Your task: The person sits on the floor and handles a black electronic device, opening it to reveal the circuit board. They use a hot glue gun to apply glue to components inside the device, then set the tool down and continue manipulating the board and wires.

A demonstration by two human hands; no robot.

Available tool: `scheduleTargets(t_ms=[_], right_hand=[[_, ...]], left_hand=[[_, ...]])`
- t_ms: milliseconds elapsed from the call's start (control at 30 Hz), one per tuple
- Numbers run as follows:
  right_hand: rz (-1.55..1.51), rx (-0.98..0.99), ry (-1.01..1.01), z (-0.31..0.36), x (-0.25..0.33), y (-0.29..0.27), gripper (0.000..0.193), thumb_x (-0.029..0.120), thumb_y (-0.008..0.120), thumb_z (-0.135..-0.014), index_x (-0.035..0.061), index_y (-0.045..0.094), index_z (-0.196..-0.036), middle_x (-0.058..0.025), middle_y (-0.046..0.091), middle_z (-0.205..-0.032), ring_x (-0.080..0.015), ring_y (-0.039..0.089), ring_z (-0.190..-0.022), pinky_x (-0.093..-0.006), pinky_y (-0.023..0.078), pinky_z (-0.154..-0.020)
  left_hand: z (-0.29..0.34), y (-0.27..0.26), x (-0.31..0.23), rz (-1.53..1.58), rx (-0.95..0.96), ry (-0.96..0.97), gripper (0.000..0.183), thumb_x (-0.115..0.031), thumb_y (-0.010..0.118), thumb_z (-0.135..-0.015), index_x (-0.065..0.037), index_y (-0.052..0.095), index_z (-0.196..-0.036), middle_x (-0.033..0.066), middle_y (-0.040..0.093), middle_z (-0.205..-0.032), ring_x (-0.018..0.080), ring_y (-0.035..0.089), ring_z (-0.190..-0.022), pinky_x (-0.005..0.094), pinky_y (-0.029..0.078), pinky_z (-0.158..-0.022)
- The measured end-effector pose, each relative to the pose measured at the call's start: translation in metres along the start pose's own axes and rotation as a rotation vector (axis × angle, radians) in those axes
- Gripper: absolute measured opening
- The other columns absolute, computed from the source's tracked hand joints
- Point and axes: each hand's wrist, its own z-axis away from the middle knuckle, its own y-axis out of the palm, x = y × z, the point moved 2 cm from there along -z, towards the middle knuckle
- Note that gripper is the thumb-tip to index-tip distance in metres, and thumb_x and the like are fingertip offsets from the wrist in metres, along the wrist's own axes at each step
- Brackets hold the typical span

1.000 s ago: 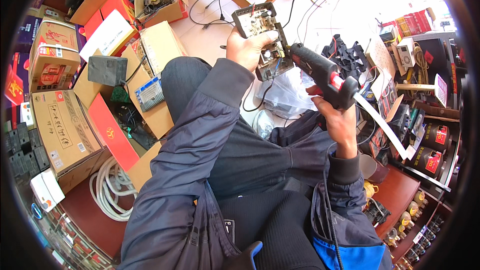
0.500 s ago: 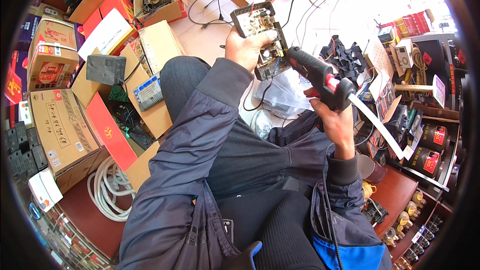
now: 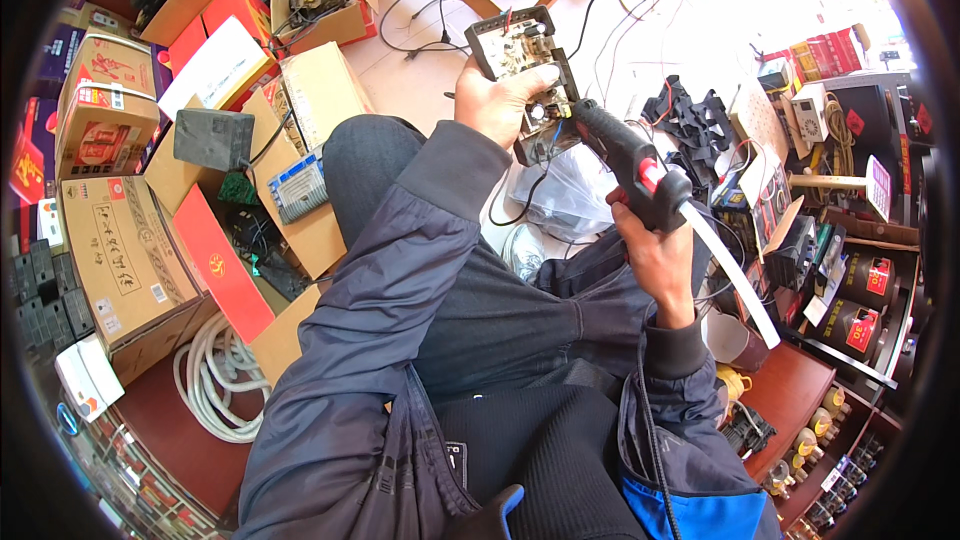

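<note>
Head view: left grip (image 3: 497,102) clasps an opened circuit box (image 3: 512,44), right grip (image 3: 658,258) a glue gun (image 3: 622,152).

Glue gun (image 3: 632,162) right of circuit board (image 3: 512,48)

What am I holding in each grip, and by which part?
Left grip: an open dark casing with a circuit board, held at its left side, thumb over the board. Right grip: a black glue gun, apparently by its handle, mostly hidden.
</note>
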Motion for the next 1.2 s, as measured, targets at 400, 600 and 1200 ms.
scheduleTargets(t_ms=[400, 600, 1200], right_hand=[[-0.030, -0.070, -0.017, 0.003, -0.010, 0.007, 0.021, 0.013, 0.074, -0.093, -0.0007, 0.071, -0.109, -0.0021, 0.067, -0.085, -0.0096, 0.061, -0.074, -0.0276, 0.050, -0.067], [-0.044, -0.034, 0.017, 0.005, -0.006, 0.006, 0.021, 0.008, 0.072, -0.095, -0.0016, 0.070, -0.113, -0.0033, 0.070, -0.092, -0.0090, 0.063, -0.081, -0.0264, 0.051, -0.072], [-0.177, -0.022, -0.046, 0.011, 0.003, -0.003, 0.022, 0.000, 0.069, -0.092, -0.0014, 0.071, -0.114, -0.0010, 0.071, -0.096, -0.0060, 0.061, -0.077, -0.0240, 0.049, -0.066]], left_hand=[[-0.001, -0.002, 0.003, -0.004, 0.013, 0.011, 0.038, 0.008, 0.076, -0.085, 0.002, 0.064, -0.121, 0.0114, 0.075, -0.109, 0.0209, 0.074, -0.093, 0.0346, 0.064, -0.082], [-0.001, -0.002, 0.002, 0.025, 0.010, 0.000, 0.045, 0.010, 0.078, -0.081, 0.002, 0.060, -0.121, 0.0122, 0.074, -0.109, 0.0219, 0.075, -0.092, 0.0358, 0.065, -0.082], [-0.003, -0.005, 0.002, 0.005, 0.032, -0.007, 0.038, 0.008, 0.073, -0.088, 0.001, 0.067, -0.124, 0.0118, 0.076, -0.113, 0.0217, 0.075, -0.096, 0.0359, 0.064, -0.085]])
